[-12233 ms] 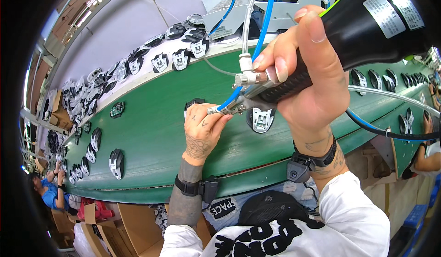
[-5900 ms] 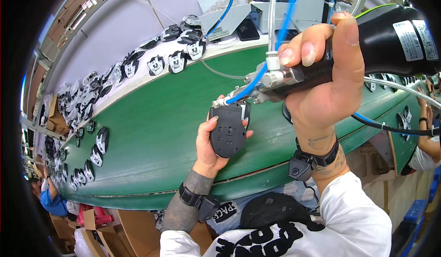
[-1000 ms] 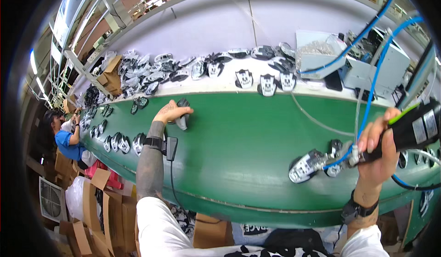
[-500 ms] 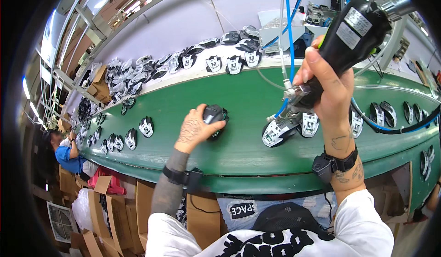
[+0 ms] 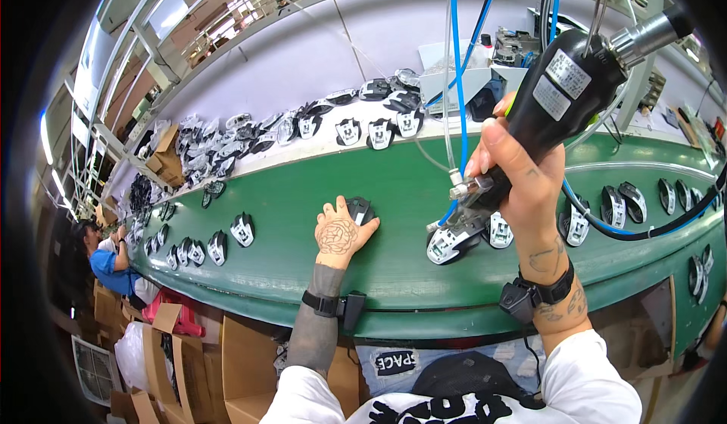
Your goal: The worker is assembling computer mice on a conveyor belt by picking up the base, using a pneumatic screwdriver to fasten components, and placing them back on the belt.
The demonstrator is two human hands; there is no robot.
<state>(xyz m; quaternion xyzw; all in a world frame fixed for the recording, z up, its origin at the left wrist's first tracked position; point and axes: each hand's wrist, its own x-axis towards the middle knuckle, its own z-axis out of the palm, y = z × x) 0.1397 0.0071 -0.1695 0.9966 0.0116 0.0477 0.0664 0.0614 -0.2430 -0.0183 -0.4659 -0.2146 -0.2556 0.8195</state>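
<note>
My right hand (image 5: 522,174) is wrapped round a black power screwdriver (image 5: 553,95) with a metal collar, its lower end tilted down to the left. The screwdriver's metal nose (image 5: 466,189) is above an open mouse shell (image 5: 452,245), white inside; I cannot tell whether they touch. A second open mouse shell (image 5: 499,231) lies beside it, partly behind my wrist. My left hand (image 5: 339,233) is at a dark computer mouse (image 5: 360,210) on the green belt, thumb on its near right side and index finger on its left. The other fingers are spread.
Several mouse shells (image 5: 242,230) lie along the green belt (image 5: 295,272) to the left, and more mouse shells (image 5: 613,206) to the right. Bagged parts (image 5: 219,145) fill the white ledge. Blue hoses (image 5: 459,68) hang near the screwdriver. Another person (image 5: 113,261) works at far left.
My left hand has moved slightly right and nearer with the dark mouse, turning more upright. The screwdriver has dropped lower and left in view. The whole view has shifted slightly.
</note>
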